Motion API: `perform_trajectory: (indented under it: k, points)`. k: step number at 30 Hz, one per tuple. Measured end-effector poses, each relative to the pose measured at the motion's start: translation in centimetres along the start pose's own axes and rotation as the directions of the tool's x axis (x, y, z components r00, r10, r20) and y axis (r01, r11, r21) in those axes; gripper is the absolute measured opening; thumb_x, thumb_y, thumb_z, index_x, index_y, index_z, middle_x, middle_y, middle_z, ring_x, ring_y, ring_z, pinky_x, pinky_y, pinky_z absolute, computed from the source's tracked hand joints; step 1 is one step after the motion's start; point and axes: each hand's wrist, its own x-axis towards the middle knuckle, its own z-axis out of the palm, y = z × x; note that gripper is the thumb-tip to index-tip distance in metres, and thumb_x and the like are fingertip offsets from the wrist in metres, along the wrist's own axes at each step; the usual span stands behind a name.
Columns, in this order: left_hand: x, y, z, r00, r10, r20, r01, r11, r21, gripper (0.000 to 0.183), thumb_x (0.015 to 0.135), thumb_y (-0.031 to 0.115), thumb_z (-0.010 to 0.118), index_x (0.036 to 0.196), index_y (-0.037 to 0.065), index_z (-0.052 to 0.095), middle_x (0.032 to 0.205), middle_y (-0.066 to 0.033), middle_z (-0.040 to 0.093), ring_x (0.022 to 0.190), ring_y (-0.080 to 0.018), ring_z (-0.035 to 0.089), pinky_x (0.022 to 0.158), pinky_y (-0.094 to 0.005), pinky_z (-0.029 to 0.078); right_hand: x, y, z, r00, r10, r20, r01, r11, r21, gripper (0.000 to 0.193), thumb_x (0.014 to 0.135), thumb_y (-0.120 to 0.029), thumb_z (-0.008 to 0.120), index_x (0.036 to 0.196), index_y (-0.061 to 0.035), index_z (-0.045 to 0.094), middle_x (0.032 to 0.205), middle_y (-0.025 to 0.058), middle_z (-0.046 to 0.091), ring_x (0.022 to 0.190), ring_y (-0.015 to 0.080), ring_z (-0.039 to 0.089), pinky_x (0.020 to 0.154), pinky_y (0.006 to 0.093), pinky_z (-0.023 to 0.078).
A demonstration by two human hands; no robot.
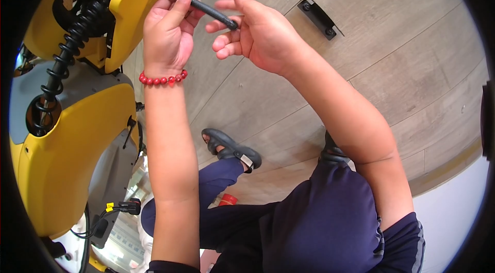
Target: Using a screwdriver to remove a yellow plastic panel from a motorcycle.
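A slim screwdriver point(211, 12) with a black handle and a metal shaft is pinched between the thumb and fingers of my left hand point(167, 28). Its shaft runs up and left to the edge of a yellow panel point(135, 7); whether the tip sits in a screw I cannot make out. A red bead bracelet point(164, 80) circles my left wrist. At the handle's far end is my right hand point(260, 33), its fingers spread and not wrapped round the handle. One of its fingers is blurred by motion, and the handle's end overlaps another.
A black metal bracket point(317, 16) lies on the wood-look floor point(371, 30) to the right. On the left, a yellow and grey machine carries a coiled black cable point(64, 56) and a loose black connector point(130, 207). A red object point(228, 199) rests near my foot.
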Motion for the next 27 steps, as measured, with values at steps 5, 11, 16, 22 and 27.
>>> perform_trajectory:
  k: [5, 11, 16, 22, 27]
  points:
    - [-0.7, 0.2, 0.2, 0.999, -0.004, 0.045, 0.006, 0.999, -0.046, 0.029, 0.094, 0.009, 0.056, 0.121, 0.000, 0.053, 0.109, -0.0098, 0.062, 0.098, -0.0165, 0.059, 0.086, -0.0301, 0.047, 0.8, -0.6, -0.1, 0.980, 0.166, 0.106, -0.177, 0.978, 0.107, 0.027, 0.098, -0.016, 0.042, 0.108, 0.0060, 0.054, 0.085, 0.0128, 0.062, 0.067, 0.0195, 0.063, 0.062, 0.0315, 0.056]
    - [-0.1, 0.0, 0.5, 0.995, -0.047, -0.092, 0.049, 0.999, 0.018, 0.030, 0.095, 0.008, 0.053, 0.124, -0.002, 0.051, 0.110, -0.0111, 0.062, 0.098, -0.0170, 0.059, 0.089, -0.0302, 0.048, 0.4, 1.0, 0.7, 0.827, -0.495, 0.265, 0.382, 0.150, -0.912, 0.033, 0.095, -0.020, 0.051, 0.119, 0.0029, 0.048, 0.089, 0.0143, 0.062, 0.072, 0.0197, 0.065, 0.065, 0.0334, 0.053]
    - [-0.4, -0.4, 0.2, 0.994, 0.027, -0.108, -0.019, 0.997, 0.075, 0.031, 0.096, 0.009, 0.052, 0.125, -0.002, 0.049, 0.109, -0.0111, 0.062, 0.098, -0.0171, 0.059, 0.089, -0.0310, 0.048, -0.5, 1.1, 1.1, 0.932, -0.312, -0.183, 0.220, 0.890, -0.400, 0.033, 0.097, -0.023, 0.047, 0.119, 0.0016, 0.048, 0.092, 0.0157, 0.061, 0.075, 0.0233, 0.066, 0.066, 0.0337, 0.053]
    - [-0.3, -0.1, 0.3, 1.000, 0.000, -0.017, 0.000, 1.000, 0.010, 0.031, 0.096, 0.010, 0.051, 0.125, -0.002, 0.049, 0.107, -0.0107, 0.062, 0.098, -0.0177, 0.059, 0.090, -0.0317, 0.048, 0.4, 0.6, 0.3, 0.991, 0.131, 0.006, -0.117, 0.901, -0.417, 0.022, 0.096, -0.021, 0.048, 0.098, 0.0000, 0.051, 0.078, 0.0122, 0.062, 0.066, 0.0262, 0.063, 0.055, 0.0407, 0.048]
    - [-0.3, 0.2, 1.8, 0.985, 0.000, -0.175, 0.018, 0.995, 0.101, 0.027, 0.095, 0.014, 0.055, 0.117, -0.001, 0.056, 0.105, -0.0094, 0.062, 0.096, -0.0166, 0.058, 0.086, -0.0307, 0.048, 0.4, 2.5, 0.2, 0.806, -0.542, 0.237, 0.282, 0.000, -0.959, 0.018, 0.093, -0.016, 0.051, 0.089, 0.0015, 0.048, 0.082, 0.0234, 0.060, 0.073, 0.0434, 0.058, 0.065, 0.0498, 0.047]
